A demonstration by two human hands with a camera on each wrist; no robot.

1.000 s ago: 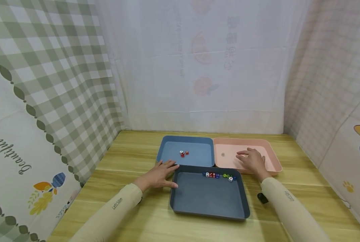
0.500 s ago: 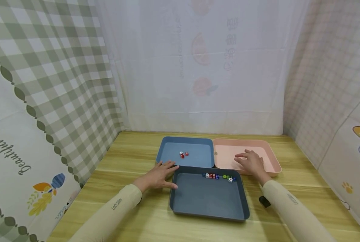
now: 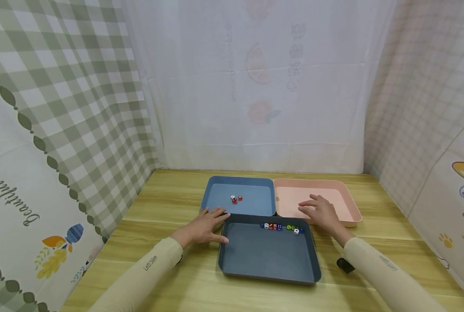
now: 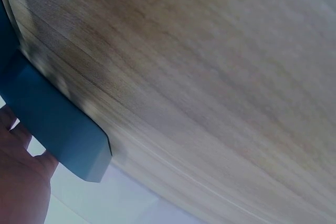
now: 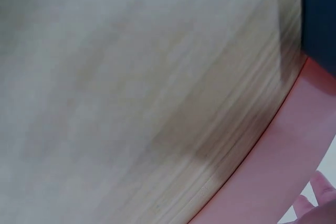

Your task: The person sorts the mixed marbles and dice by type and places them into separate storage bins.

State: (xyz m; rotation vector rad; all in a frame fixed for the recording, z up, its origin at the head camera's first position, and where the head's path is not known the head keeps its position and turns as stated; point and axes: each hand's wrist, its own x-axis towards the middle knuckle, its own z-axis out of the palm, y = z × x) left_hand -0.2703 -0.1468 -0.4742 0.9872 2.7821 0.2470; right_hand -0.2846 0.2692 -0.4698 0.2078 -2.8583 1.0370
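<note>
On the tabletop (image 3: 177,190) before you, the front tray (image 3: 270,260) has a row of dice (image 3: 271,226) along its back wall and a cluster of dice (image 3: 296,232) in its back-right corner. Behind it to your left lies the rear-left tray (image 3: 255,198), with three dice (image 3: 234,200) in it; behind it to your right, the rear-right tray (image 3: 302,190), with a small piece (image 3: 277,199) by that tray's left wall.

"Let's Slim" sleeve (image 3: 143,277), "Beautiful" cloth (image 3: 60,138)

The speck (image 3: 277,199) in the pink tray (image 3: 344,203) is too small for me to name; the right hand (image 3: 322,212) hides part of the tray's floor.
</note>
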